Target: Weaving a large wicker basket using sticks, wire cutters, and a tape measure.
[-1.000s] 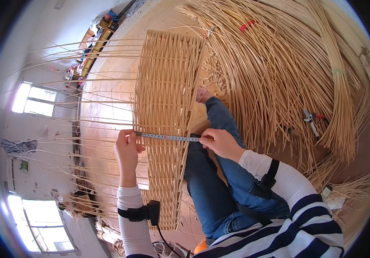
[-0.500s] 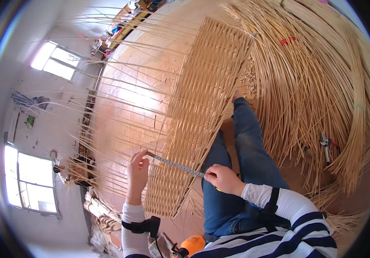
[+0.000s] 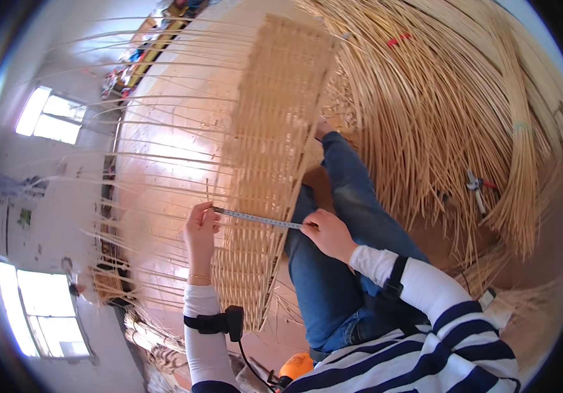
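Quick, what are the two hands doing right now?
Left hand: closed, pinching one end of the measuring tape at the woven wicker panel.
Right hand: closed, pinching the tape's other end.

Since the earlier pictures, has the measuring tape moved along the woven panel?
Cannot tell. The measuring tape lies stretched across the woven panel between the left hand and the right hand as before; the head camera itself swung, so any shift is unclear.
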`<state>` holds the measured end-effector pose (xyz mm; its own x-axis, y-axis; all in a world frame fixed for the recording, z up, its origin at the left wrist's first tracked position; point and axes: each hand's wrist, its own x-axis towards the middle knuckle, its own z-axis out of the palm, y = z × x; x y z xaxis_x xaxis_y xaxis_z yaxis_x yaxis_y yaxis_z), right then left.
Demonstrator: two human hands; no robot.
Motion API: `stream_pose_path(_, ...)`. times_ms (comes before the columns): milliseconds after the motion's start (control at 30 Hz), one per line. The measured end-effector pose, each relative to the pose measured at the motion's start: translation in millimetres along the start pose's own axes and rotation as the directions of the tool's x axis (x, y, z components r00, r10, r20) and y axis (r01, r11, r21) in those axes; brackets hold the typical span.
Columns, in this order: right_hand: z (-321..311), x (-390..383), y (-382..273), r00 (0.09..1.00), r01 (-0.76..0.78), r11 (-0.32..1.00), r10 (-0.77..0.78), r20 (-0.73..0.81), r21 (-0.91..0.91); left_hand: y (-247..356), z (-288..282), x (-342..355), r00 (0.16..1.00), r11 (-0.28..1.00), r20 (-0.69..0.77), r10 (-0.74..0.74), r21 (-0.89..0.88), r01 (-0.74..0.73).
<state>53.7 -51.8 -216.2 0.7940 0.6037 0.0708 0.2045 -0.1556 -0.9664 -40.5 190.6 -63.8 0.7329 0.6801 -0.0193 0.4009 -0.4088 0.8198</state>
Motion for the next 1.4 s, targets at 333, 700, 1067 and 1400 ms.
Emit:
stream_pose_path(333, 2, -4, -5, 0.999, -0.010, 1.000, 0.010, -0.038, 0.008, 7, -4, 2, 1.000, 0.998, -0.022, -0.015, 0.055, 0.016)
stream_pose_path(700, -78, -2, -13, 0.988, -0.139, 0.903, 0.152, 0.001, 0.407, 8, -22, -12, 0.999, 0.987, 0.038, 0.017, 0.158, -0.023)
stream_pose_path(1067, -333, -78, 202, 0.726, -0.487, 0.826, 0.203, -0.657, -0.283, 31, 37, -21, 0.956, 0.920, 0.018, 0.292, 0.269, -0.286)
stream_pose_path(1400, -163, 43, -19, 0.966, 0.106, 0.935, -0.177, -0.187, -0.338, 26, 85, -1, 0.822, 0.718, 0.056, 0.567, 0.456, -0.526)
